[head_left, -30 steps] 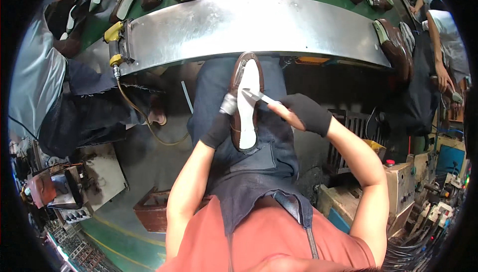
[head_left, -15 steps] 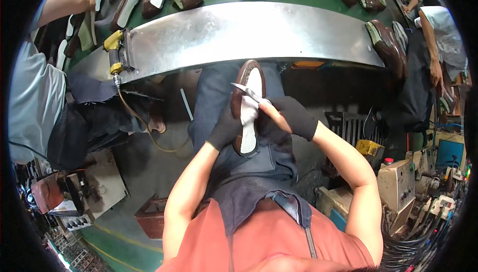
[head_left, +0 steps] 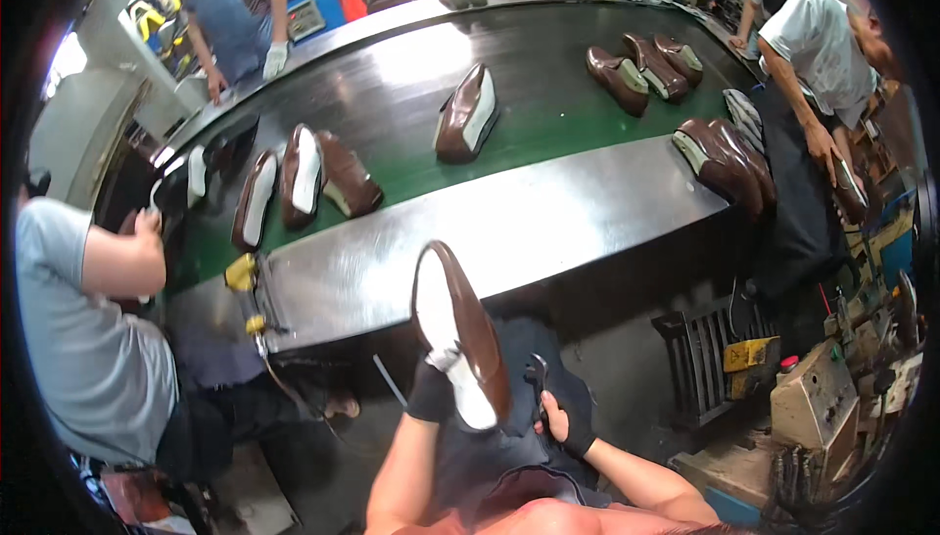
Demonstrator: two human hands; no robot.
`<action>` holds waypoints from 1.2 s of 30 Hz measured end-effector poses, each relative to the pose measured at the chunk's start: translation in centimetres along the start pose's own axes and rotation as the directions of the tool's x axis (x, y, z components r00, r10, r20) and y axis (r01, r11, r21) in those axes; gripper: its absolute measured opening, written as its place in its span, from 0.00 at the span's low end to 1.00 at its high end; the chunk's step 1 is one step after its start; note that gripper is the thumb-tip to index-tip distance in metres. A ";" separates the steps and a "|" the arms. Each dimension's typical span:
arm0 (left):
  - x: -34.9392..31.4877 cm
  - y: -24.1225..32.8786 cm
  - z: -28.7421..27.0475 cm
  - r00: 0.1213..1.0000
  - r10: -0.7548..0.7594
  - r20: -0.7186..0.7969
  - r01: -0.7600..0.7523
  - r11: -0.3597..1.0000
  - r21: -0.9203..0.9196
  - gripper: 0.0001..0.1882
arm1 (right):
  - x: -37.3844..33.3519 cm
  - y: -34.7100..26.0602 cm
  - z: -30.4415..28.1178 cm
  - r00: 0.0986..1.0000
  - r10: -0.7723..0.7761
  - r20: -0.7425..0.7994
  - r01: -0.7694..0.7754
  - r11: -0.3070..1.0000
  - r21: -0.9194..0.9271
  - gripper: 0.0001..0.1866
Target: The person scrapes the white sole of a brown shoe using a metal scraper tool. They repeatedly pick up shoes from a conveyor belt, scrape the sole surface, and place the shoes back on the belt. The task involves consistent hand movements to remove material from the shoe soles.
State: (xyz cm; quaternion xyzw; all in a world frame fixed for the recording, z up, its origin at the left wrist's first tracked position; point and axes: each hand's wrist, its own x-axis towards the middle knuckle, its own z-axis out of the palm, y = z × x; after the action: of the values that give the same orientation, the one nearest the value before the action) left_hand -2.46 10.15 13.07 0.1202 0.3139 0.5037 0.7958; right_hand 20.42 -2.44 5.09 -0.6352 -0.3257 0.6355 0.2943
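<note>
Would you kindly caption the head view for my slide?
Left hand holds a brown, white-soled shoe; right hand grips a metal tool.

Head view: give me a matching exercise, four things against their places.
Things:
1. Nearest brown shoe
2. Yellow tool
3. Metal tool
4. Red button

Places:
A. In the right hand
B. On the beige box
C. In the left hand
D. At the left end of the metal ledge

Pairs: 1-C, 2-D, 3-A, 4-B
</note>
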 end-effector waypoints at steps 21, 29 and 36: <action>36.7 20.3 4.7 0.731 0.569 0.377 0.021 -0.571 0.821 0.35 | 11.3 -13.7 0.0 0.989 -0.065 0.136 0.136 0.778 -0.614 0.23; 37.7 21.8 6.2 0.798 0.595 0.098 0.228 -0.448 0.864 0.37 | 10.1 -8.7 1.0 0.977 -0.154 0.145 0.201 0.887 -0.416 0.33; 33.7 15.4 4.9 0.477 0.565 0.673 -0.108 -0.723 0.683 0.35 | 8.9 -6.8 1.2 0.951 0.262 0.166 -0.240 0.961 -0.138 0.45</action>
State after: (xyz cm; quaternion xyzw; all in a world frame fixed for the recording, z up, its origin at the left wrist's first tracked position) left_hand -0.65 47.42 11.89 0.7492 0.5609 0.3332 -0.1141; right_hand 18.73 8.68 4.98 -0.6263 -0.3041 0.7035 0.1424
